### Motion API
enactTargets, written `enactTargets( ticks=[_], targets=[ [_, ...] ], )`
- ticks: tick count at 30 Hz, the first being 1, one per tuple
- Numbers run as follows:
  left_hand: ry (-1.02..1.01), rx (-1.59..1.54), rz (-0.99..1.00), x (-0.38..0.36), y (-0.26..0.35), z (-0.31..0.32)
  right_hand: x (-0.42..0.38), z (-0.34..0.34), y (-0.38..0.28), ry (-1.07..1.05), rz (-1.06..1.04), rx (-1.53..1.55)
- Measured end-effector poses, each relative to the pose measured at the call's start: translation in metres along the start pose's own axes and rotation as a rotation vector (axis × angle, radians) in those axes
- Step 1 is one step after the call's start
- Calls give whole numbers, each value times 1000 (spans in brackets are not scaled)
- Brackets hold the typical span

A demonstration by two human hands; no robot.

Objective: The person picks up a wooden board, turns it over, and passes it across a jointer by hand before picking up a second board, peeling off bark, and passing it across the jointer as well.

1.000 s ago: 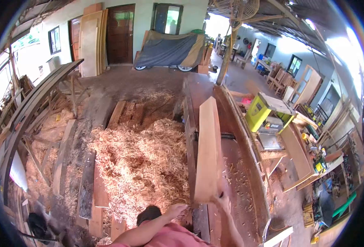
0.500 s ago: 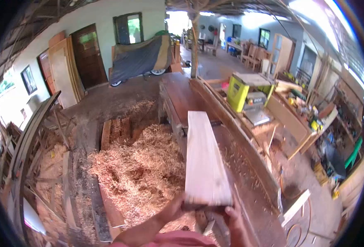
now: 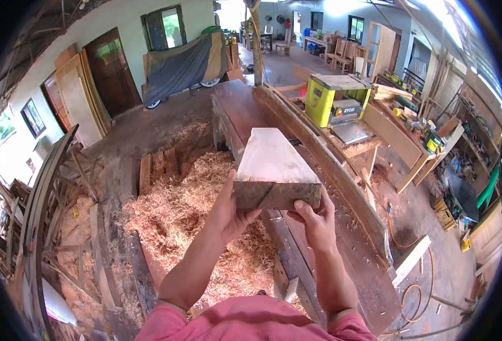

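A thick wooden board (image 3: 276, 162) points away from me, its pale top face up and its dark, rough sawn end toward me. My left hand (image 3: 228, 207) grips the near left corner, with fingers under the end and along the side. At the near right corner, my right hand (image 3: 314, 216) has its thumb against the end face and its fingers around the edge. The board overlaps a long brown workbench (image 3: 342, 250) in this view, and its near end is raised toward me.
Wood shavings (image 3: 194, 210) lie heaped left of the workbench. A wooden rail (image 3: 330, 165) runs along its right side. Beyond stands a green planer (image 3: 336, 102). Stacked planks (image 3: 35, 227) lean at far left; an orange hose (image 3: 413, 295) curls on the floor at right.
Both hands have lifted the near end of the board higher, so its dark end face now shows fully. The forearms are more stretched out, and the view has tilted slightly.
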State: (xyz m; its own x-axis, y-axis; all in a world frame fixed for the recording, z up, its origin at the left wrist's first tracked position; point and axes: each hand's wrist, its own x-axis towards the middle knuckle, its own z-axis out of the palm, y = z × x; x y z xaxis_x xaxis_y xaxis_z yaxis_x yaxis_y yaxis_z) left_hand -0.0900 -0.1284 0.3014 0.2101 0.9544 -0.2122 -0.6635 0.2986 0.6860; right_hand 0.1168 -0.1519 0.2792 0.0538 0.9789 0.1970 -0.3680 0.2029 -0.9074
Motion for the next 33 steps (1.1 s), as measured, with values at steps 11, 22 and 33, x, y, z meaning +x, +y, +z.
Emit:
enactTargets(
  ticks=[11,22,33],
  targets=[
    [6,-4,9,14,-3,5,15,-4,-1,-4,-5,44],
    [252,159,-514,49,-162,-182,-83,-114,181,-11,265,-409],
    [16,341,-493,-31,-294,-257,-207,-157,250,303,647,-581]
  ],
)
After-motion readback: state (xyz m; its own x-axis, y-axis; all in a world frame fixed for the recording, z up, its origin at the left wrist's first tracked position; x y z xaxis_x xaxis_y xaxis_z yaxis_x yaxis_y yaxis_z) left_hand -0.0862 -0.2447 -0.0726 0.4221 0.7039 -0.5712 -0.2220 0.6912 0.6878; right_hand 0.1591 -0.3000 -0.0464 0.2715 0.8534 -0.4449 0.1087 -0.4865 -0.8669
